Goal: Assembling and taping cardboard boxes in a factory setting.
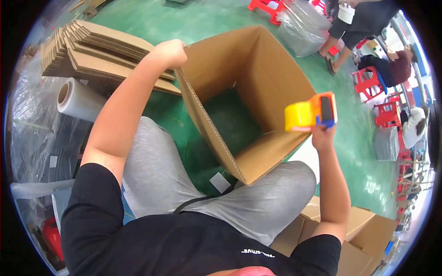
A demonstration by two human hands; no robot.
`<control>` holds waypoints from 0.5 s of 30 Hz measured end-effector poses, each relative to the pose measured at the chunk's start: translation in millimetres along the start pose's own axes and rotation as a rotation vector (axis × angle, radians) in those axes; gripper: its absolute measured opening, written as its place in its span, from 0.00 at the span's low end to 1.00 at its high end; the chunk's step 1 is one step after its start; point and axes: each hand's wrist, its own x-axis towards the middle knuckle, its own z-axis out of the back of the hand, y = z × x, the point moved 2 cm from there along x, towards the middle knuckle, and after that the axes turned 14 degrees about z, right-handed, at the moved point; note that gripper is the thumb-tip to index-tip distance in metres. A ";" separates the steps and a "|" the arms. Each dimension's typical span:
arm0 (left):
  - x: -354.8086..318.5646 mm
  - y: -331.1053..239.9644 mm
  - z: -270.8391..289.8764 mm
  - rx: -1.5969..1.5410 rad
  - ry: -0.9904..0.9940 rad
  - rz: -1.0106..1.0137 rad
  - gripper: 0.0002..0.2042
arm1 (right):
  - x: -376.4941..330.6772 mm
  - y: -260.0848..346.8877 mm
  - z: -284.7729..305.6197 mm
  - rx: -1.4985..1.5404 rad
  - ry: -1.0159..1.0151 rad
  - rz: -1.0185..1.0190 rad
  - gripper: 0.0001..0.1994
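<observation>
Between my knees and arms a cardboard box [216, 60] is unfolded into a tube, with green floor showing through it. My left hand [171, 54] is closed on the box's upper left edge. In my right hand [323, 134] is an orange tape dispenser [316, 112] with a yellow roll, held at the box's right corner. Its blue part lies by my fingers. Whether the tape touches the cardboard I cannot tell.
Left of the box lies a stack of flat cardboard boxes [101, 46], beside a roll of clear film [79, 99]. An open cardboard box [368, 232] stands at lower right. Red stools [367, 83], wrapped bundles [304, 30] and several people are at the right.
</observation>
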 end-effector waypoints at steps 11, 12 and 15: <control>-38.4 -57.5 6.6 0.395 0.027 -0.354 0.12 | 46.7 -9.5 -86.9 -0.193 0.077 -0.038 0.23; -57.2 -60.1 -2.4 0.421 -0.034 -0.415 0.08 | 36.6 -29.0 -104.6 -0.123 0.045 -0.047 0.22; -112.7 -78.8 -61.6 0.583 0.127 -0.505 0.05 | 6.8 -86.2 -127.1 -0.130 0.163 -0.056 0.22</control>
